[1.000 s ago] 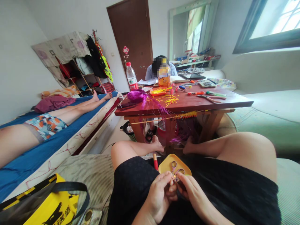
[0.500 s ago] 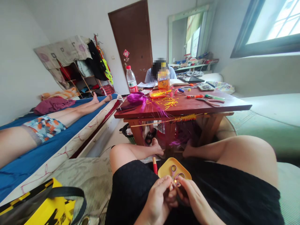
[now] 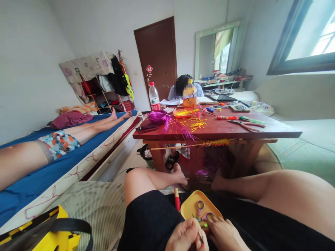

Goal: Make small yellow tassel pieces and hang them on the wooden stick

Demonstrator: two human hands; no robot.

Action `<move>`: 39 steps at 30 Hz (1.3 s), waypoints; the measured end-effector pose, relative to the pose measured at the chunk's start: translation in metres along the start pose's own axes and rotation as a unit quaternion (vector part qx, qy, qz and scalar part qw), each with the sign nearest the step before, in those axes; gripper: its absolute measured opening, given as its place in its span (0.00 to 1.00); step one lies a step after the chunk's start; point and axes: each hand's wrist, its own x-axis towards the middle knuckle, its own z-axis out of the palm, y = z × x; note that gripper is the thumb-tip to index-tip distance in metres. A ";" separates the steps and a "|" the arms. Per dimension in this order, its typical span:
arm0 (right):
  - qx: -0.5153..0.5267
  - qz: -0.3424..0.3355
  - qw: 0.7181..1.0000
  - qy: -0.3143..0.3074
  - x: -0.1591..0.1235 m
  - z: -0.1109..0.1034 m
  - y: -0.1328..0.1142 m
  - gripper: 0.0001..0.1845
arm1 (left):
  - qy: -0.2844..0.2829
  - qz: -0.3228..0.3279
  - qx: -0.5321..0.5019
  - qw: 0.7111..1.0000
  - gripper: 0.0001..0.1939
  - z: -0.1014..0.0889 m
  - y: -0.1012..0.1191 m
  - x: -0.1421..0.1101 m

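Note:
Low over my lap, my left hand [image 3: 185, 236] is closed in a pinch. A small thin piece with a dark part shows at its fingertips, too small to name. My right hand [image 3: 225, 233] reaches over the yellow tray [image 3: 188, 203] on my lap, its fingers stretched out and lying at the tray's near side. Close to those fingers lie scissors with pinkish handles [image 3: 200, 205] and a small green and red item [image 3: 205, 226], partly hidden between the hands. A red stick with a pale wooden end [image 3: 177, 200] stands beside the tray's left edge.
Ahead is a red table [image 3: 277, 129] with purple strands [image 3: 160, 118], small yellow pieces [image 3: 198, 123], pliers [image 3: 246, 124] and bottles [image 3: 154, 97]. A stick with yellow pieces [image 3: 216, 143] lies along its near edge. One person sits behind; another lies on the bed [image 3: 104, 139].
A small glow between my fingers is gone. My hands have moved apart and lower right, the right one now over the tray. The view has tilted up and shifted left.

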 end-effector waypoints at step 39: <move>0.663 -0.038 0.747 0.002 -0.032 -0.053 -0.043 0.17 | 0.175 0.155 0.415 0.879 0.21 -0.004 0.014 0.001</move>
